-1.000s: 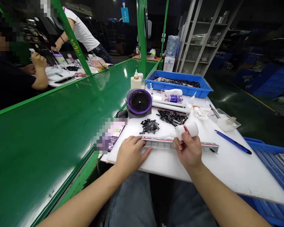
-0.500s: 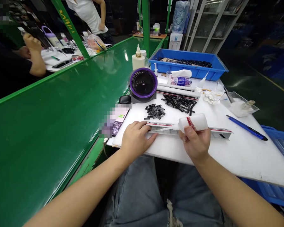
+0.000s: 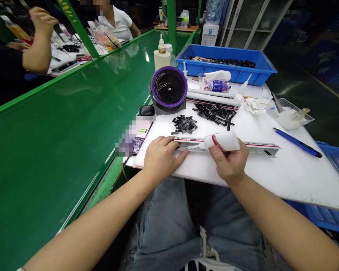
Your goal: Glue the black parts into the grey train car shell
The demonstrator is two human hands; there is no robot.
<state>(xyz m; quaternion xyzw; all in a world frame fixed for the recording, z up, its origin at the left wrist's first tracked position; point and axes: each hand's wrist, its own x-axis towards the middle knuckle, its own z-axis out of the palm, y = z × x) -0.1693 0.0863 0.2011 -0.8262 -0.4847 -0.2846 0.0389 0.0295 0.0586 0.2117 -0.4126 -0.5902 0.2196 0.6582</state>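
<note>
My right hand is wrapped round a white squeeze bottle with red-marked tape, tilted almost flat. Its thin nozzle points left, into a long white channel strip with a red line along its edge. The left end of that strip is gripped by my left hand, thumb in front and fingers behind. Whether the nozzle tip touches the strip I cannot tell. Just behind the strip lie a pile of small black pieces and a heap of longer black pieces.
A round purple-rimmed fan stands behind the piles, with a phone to its left. At the right lies a blue utility knife. A blue bin sits at the back. Beyond the green partition are two people.
The bottle in my right hand has moved left, its nozzle lower within the strip. My left hand keeps its hold. Across the partition, the person in white is lower and a co-worker's hand is higher.
</note>
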